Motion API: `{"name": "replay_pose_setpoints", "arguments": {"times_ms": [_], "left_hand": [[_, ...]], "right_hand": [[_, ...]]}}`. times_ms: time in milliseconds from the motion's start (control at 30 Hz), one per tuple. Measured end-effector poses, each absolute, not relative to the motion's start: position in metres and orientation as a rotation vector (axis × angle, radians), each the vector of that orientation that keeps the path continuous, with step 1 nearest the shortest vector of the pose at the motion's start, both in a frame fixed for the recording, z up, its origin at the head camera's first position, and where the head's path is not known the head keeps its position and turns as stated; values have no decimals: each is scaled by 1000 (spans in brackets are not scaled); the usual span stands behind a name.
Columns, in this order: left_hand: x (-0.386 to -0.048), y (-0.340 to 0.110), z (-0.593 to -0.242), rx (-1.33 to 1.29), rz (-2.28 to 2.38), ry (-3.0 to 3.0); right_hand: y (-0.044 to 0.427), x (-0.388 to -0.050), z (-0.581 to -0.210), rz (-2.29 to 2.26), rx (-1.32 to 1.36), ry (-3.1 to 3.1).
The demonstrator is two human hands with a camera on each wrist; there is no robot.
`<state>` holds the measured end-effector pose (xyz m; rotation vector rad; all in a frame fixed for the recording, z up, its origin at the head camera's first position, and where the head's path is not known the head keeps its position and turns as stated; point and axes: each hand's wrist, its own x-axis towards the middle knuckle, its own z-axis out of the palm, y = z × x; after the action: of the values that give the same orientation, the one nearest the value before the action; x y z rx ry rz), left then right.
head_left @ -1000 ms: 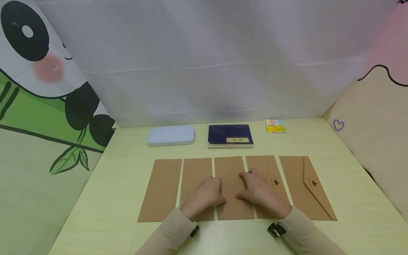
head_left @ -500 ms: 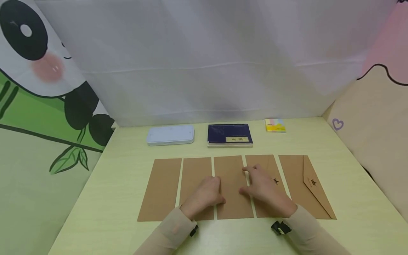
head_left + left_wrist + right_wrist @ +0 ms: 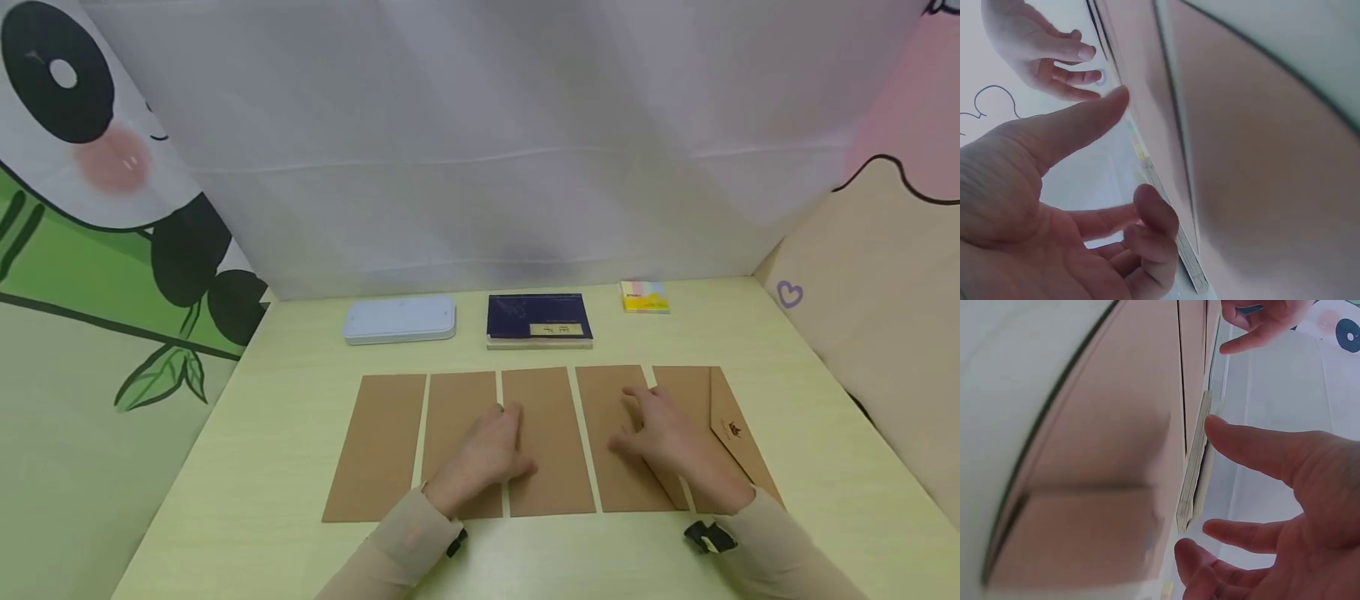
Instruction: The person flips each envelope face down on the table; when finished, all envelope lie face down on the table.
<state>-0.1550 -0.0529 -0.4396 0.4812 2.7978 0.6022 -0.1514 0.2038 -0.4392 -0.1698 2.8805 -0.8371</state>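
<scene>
Several brown kraft-paper envelopes lie side by side in a row on the table. My left hand (image 3: 483, 458) is over the second envelope (image 3: 461, 404) from the left and the gap beside the middle envelope (image 3: 551, 450). Its thumb is extended and its fingers bend loosely in the left wrist view, with nothing held. My right hand (image 3: 671, 437) hovers over the fourth envelope (image 3: 611, 396), partly covering it and the rightmost envelope (image 3: 686, 383), whose pointed flap carries a crown print. In the right wrist view its thumb and fingers are spread with nothing between them.
Behind the row stand a pale blue case (image 3: 400, 318), a dark blue notebook (image 3: 538, 318) and a small pack of coloured sticky notes (image 3: 645, 297). White cloth (image 3: 480, 208) closes off the back, and patterned panels flank the table.
My right hand has moved right, from the edge of the middle envelope across to the fourth, uncovering the middle one's right edge. My left hand has stayed nearly in place.
</scene>
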Motion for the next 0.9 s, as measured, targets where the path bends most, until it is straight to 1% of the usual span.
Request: {"name": "replay_pose_setpoints", "arguments": {"times_ms": [267,400,567,900], "left_hand": [[-156,-35,-436,626,698,2751],[-157,-22,-437,728,705,2733],[-158,-5,-439,844,586,2733],[-160,20,-443,962,388,2750]], "right_hand": [[221,-149,-440,-780,1,2869],[228,-149,-440,-786,0,2878],[232,-147,-440,-780,-29,2871],[234,-148,-443,-737,-38,2886]]}}
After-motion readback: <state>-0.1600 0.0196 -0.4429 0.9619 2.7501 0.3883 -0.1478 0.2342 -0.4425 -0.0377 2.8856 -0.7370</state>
